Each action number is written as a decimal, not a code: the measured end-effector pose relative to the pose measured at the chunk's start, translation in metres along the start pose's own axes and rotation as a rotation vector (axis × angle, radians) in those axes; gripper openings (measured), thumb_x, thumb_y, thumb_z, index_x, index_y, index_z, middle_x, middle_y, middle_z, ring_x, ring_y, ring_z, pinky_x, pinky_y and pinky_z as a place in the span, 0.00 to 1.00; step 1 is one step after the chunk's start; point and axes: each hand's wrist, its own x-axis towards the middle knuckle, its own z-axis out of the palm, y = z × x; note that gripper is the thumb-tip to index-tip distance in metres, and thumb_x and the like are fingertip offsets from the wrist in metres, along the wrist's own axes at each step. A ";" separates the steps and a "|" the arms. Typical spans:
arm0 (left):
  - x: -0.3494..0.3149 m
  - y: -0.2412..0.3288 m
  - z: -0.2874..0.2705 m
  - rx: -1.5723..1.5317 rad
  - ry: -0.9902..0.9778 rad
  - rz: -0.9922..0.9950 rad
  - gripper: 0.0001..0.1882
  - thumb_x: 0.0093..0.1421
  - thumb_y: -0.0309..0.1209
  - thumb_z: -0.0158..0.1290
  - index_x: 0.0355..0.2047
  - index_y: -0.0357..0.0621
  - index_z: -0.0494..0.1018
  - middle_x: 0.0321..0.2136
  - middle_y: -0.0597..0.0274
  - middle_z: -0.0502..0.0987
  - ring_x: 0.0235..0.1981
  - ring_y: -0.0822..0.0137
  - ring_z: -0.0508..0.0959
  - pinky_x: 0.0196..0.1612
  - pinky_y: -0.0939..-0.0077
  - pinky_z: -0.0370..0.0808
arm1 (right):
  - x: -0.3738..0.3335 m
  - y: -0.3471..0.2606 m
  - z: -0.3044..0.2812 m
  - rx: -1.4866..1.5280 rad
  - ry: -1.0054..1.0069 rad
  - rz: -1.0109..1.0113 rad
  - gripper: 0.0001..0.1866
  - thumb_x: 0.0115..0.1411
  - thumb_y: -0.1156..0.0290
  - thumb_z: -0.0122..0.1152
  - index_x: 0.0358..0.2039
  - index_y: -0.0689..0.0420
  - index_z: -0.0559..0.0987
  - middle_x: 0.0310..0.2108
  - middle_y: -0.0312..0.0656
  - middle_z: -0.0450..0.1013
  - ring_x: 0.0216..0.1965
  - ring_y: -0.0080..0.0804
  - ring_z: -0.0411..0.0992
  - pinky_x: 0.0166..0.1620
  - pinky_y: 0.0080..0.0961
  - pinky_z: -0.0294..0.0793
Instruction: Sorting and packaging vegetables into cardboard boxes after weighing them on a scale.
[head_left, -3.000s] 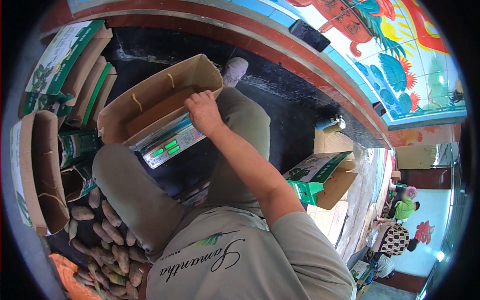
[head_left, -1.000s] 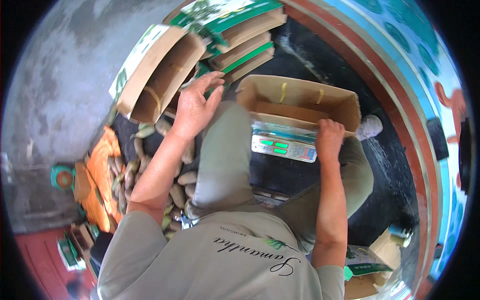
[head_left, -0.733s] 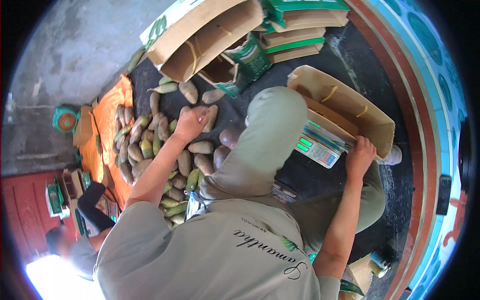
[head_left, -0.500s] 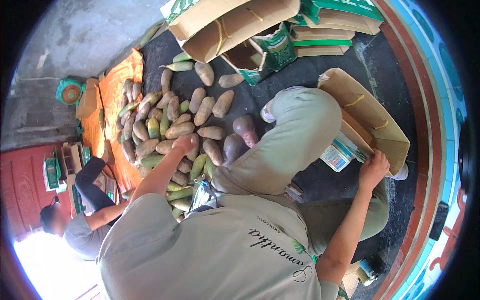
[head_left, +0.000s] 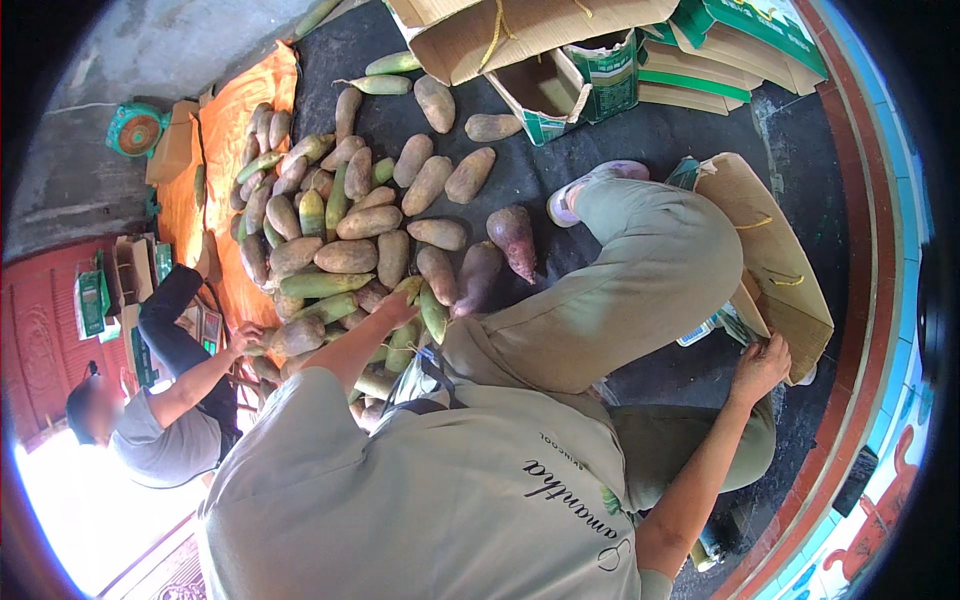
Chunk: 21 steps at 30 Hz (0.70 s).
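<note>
My left hand [head_left: 401, 308] reaches down into a heap of long, fat root vegetables that look like radishes. It lies against a green root [head_left: 433, 314]; its fingers are mostly hidden, so a grip cannot be made out. Brown, soil-dusted roots [head_left: 346, 257] crowd around it, with some green ones [head_left: 318, 284] among them. To the right of the heap lie two purplish roots [head_left: 512, 240]. My right hand [head_left: 762, 368] has its fingers closed over the near edge of an open cardboard carton [head_left: 795, 300] with yellow cord handles, beside my bent leg.
Another open carton [head_left: 560, 35] and flattened green-and-brown cartons [head_left: 700, 65] stand at the far side. A co-worker sits at the left, one hand [head_left: 247, 337] at the heap's edge. An orange sheet [head_left: 235, 130] and a green fan [head_left: 137, 130] are beyond.
My left hand has shifted right and nearer through the heap. The view has turned slightly, and the co-worker's hand now shows at the heap's edge. My right hand stays at the carton.
</note>
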 end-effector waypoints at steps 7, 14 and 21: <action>0.000 0.092 -0.019 -0.033 -0.005 -0.147 0.51 0.47 0.54 0.60 0.65 0.54 0.47 0.62 0.45 0.54 0.60 0.48 0.61 0.57 0.57 0.65 | -0.002 -0.003 -0.002 -0.008 0.002 0.011 0.18 0.45 0.78 0.58 0.40 0.59 0.72 0.36 0.47 0.70 0.42 0.49 0.67 0.49 0.42 0.63; -0.004 0.114 -0.014 0.282 0.038 -0.079 0.57 0.39 0.51 0.66 0.66 0.65 0.43 0.67 0.45 0.34 0.64 0.42 0.53 0.56 0.55 0.67 | -0.003 -0.006 -0.005 0.006 0.008 0.032 0.18 0.45 0.79 0.57 0.40 0.58 0.72 0.36 0.47 0.70 0.42 0.48 0.66 0.49 0.41 0.63; -0.013 0.086 -0.013 0.246 0.198 0.078 0.46 0.49 0.27 0.59 0.64 0.63 0.48 0.67 0.50 0.36 0.60 0.47 0.63 0.51 0.65 0.73 | 0.000 -0.005 -0.002 0.014 0.000 0.025 0.17 0.45 0.78 0.56 0.40 0.58 0.72 0.37 0.46 0.70 0.42 0.48 0.66 0.49 0.41 0.62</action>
